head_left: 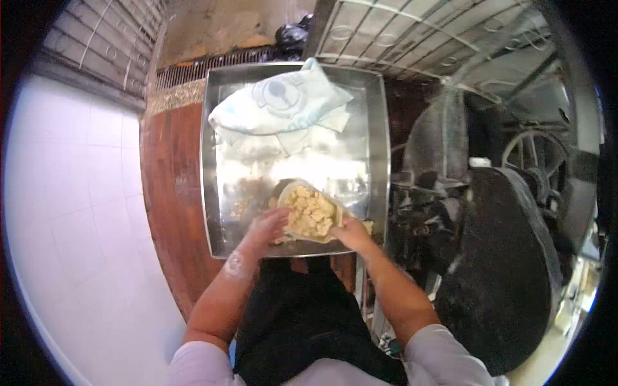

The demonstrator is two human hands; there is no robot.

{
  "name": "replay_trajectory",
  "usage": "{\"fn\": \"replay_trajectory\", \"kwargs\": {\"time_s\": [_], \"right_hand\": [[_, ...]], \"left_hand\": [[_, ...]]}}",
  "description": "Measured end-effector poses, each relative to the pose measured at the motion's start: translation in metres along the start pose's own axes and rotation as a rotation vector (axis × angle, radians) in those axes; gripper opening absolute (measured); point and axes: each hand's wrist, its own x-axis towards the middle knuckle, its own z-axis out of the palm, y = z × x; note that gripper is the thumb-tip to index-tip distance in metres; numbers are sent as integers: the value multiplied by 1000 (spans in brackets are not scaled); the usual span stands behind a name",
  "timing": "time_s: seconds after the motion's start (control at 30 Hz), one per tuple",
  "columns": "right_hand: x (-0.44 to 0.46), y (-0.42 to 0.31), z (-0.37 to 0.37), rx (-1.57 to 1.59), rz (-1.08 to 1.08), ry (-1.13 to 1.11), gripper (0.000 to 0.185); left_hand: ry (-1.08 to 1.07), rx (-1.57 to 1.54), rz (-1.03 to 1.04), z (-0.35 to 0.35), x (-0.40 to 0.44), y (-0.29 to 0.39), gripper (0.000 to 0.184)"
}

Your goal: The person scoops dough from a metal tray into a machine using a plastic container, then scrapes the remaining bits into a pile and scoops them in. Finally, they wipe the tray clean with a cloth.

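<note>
I see R hand (pixel 348 231) clamped on tub (pixel 339 212), L hand (pixel 269 226) opp. side, fingers' grip unclear; crumbly lumps (pixel 311 211) inside, shiny metal tray (pixel 378 161) under.

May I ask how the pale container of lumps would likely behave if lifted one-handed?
The container would probably tilt, since the right hand grips it at one side. Its loose lumps might slide or spill, as nothing covers them. They also look apt to crumble, judging by their ragged edges and the scraps on the metal tray.

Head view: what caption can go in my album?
Right hand grips a tub of pale lumps; left hand beside it, metal tray below.
</note>
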Motion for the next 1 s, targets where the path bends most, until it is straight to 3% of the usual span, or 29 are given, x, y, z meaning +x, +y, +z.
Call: {"fn": "replay_trajectory", "kwargs": {"time_s": [0.1,0.2,0.33,0.43,0.57,0.7,0.8,1.0], "right_hand": [[-42,-36,8,405,103,53,45],[-57,-37,15,537,-105,30,37],[-119,-57,-9,568,-281,98,33],[-172,-66,-30,730,-306,112,29],[-210,-54,-39,758,-385,181,32],[-249,-57,-45,932,-328,242,35],[-272,-55,-48,996,-407,344,30],[-374,-59,-87,1159,-527,426,28]], "left_hand": [[219,-53,97,-25,-22,14,32],[388,111,250,-41,-26,3,29],[181,165,217,-37,-27,1,33],[77,286,39,-21,-21,10,43],[35,497,86,19,-35,28,44],[-71,660,96,23,-30,39,45],[-50,718,133,23,-28,42,39],[-45,582,238,14,-37,86,31]]}}
